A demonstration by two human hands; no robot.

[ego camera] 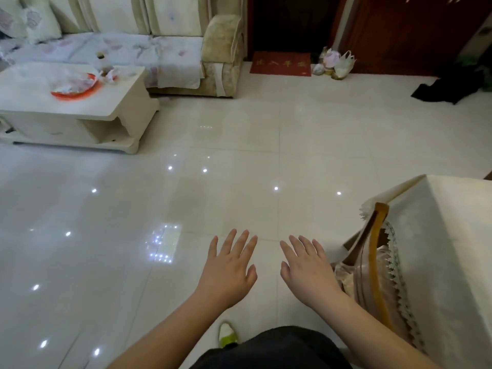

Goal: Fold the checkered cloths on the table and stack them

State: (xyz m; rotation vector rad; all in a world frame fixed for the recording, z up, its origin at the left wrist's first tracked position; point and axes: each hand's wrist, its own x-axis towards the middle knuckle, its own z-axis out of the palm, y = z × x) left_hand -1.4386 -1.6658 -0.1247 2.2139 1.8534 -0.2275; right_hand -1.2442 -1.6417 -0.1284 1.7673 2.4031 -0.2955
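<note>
Table [452,235] right; sofa [159,49] behind coffee table [69,102]

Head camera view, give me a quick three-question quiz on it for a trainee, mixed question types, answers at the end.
1. True or false: the left hand and the right hand are both open, fingers spread, holding nothing.
2. Multiple choice: on which side of the picture is the table with the cream tablecloth? A) left B) right C) centre
3. Fill in: the red mat lies on the floor in front of a dark ____ .

Key
1. True. Both hands are held out over the tiled floor.
2. B. No checkered cloth shows on the visible part of it.
3. Doorway.
</note>
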